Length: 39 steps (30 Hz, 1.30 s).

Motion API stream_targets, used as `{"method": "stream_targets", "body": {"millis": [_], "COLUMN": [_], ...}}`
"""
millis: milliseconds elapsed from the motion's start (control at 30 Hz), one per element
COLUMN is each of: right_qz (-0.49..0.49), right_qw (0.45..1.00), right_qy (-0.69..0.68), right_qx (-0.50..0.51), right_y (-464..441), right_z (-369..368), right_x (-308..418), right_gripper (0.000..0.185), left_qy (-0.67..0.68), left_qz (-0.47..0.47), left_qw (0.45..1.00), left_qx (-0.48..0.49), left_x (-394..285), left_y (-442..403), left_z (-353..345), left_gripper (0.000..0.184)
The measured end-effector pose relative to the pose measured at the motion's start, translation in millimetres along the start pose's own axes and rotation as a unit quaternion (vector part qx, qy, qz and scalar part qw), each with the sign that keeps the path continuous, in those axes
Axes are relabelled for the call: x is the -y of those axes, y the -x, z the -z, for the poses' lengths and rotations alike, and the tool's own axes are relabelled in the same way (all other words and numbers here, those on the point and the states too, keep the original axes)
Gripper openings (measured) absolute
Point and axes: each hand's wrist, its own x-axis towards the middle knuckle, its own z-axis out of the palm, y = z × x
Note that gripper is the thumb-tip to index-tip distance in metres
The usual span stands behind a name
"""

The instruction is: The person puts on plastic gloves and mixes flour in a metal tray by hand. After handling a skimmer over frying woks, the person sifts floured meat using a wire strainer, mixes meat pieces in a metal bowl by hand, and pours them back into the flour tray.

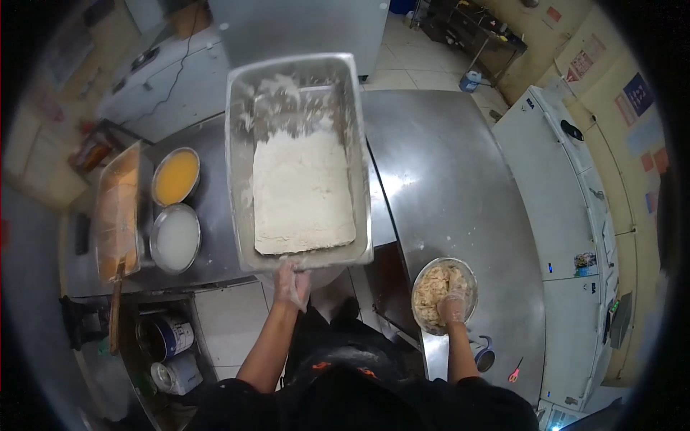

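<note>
My left hand (292, 286), in a clear glove dusted white, is at the near edge of a large metal pan (241, 172), its fingers at the rim. White flour (305, 192) fills the pan's near part, and smears of it coat the far end. Over on the right, my right hand (452, 309), also gloved, reaches into a round metal bowl (471, 280) of pale, lumpy pieces (433, 287). Its fingertips are hidden among the pieces.
On the left counter stand a bowl of yellow liquid (176, 178), a bowl of whitish liquid (175, 239) and a rectangular tray (115, 208). A metal mug (484, 355) and red-handled scissors (514, 374) lie near the right bowl. White refrigerators (557, 201) line the right.
</note>
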Motion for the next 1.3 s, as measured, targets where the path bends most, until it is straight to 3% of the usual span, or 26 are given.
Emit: {"method": "stream_targets", "body": {"millis": [33,100,133,200,233,333,400,433,500,533,600,767,833,900,1000,1067,1100,1133,1167,1200,1267,1300], "right_qz": [-0.005,0.037,0.031,0.080,0.073,0.041,-0.012,-0.035,-0.033,-0.051,0.026,0.023,0.030,0.163,0.126,0.104,0.082,0.081,0.066,0.049,0.043,0.042], "right_qw": [1.000,0.964,0.966,0.931,0.921,0.980,0.992,0.985,0.982,0.981,0.989,0.985,0.987,0.977,0.961,0.957,0.954,0.953,0.968,0.976,0.989,0.997], "right_qy": [-0.002,-0.184,-0.183,-0.339,-0.345,-0.170,-0.126,-0.160,-0.141,-0.137,-0.147,-0.171,-0.154,-0.100,-0.187,-0.209,-0.229,-0.232,-0.221,-0.208,-0.139,-0.068], "right_qx": [-0.008,-0.186,-0.177,0.108,0.164,0.098,0.008,-0.054,-0.124,-0.127,-0.009,0.003,0.028,0.099,0.163,0.169,0.177,0.175,0.104,0.032,0.010,-0.012], "right_y": [-4.6,6.6,6.4,0.8,-1.7,-30.3,-23.8,-19.9,-30.4,-29.5,-28.0,13.3,19.7,25.7,28.5,30.9,29.4,23.6,16.2,10.2,-24.9,-36.8], "right_z": [13.1,61.4,70.2,87.6,99.5,-40.6,-56.9,-22.8,-83.5,-78.1,-54.9,41.5,57.4,65.3,93.5,139.2,153.5,151.7,144.4,132.5,35.4,5.2], "right_x": [-1.5,8.8,5.0,-5.2,0.0,2.2,15.6,25.6,7.6,-4.1,-20.5,-31.1,-32.6,-40.9,-41.8,-40.7,-37.0,-31.7,-25.0,-17.3,7.3,16.7], "right_gripper": [0.067,0.077,0.077,0.084,0.086,0.082,0.070,0.063,0.042,0.042,0.037,0.037,0.037,0.051,0.064,0.062,0.062,0.062,0.058,0.053,0.050,0.046], "left_qy": [0.005,0.005,0.000,0.075,0.092,0.020,0.015,-0.003,-0.025,-0.017,-0.014,-0.104,-0.141,-0.176,-0.245,-0.401,-0.404,-0.478,-0.547,-0.550,-0.644,-0.644], "left_qz": [0.015,0.051,0.059,0.103,0.086,0.069,0.078,0.083,0.108,0.132,0.159,0.220,0.218,0.216,0.239,0.220,0.219,0.226,0.231,0.232,0.211,0.210], "left_qw": [0.999,0.987,0.986,0.980,0.977,0.979,0.979,0.982,0.985,0.982,0.978,0.970,0.965,0.960,0.938,0.888,0.887,0.848,0.803,0.801,0.735,0.734], "left_qx": [-0.048,-0.151,-0.157,-0.154,-0.172,-0.191,-0.187,-0.167,-0.135,-0.134,-0.131,0.022,0.028,0.035,0.053,0.040,0.041,0.043,0.046,0.050,0.037,0.039], "left_x": [-5.5,-11.1,-9.0,-4.9,-10.9,0.9,10.0,7.8,8.9,6.4,0.0,-5.4,-6.3,-6.1,-10.5,-14.9,-19.0,-23.1,-26.3,-28.4,-28.4,-27.5], "left_y": [10.6,21.6,19.6,15.6,26.2,26.9,10.3,13.8,25.2,32.2,49.1,78.2,83.6,86.4,81.5,80.3,78.3,75.6,72.1,67.5,59.2,58.5], "left_z": [-26.9,-58.2,-50.2,-26.6,-55.9,-56.1,-40.7,-47.1,-65.4,-74.4,-94.8,-112.9,-113.2,-108.5,-88.4,-77.2,-71.3,-65.1,-57.1,-42.1,-1.4,12.0], "left_gripper": [0.015,0.023,0.023,0.032,0.028,0.024,0.020,0.020,0.020,0.025,0.029,0.044,0.044,0.045,0.053,0.058,0.058,0.061,0.065,0.065,0.061,0.061]}}
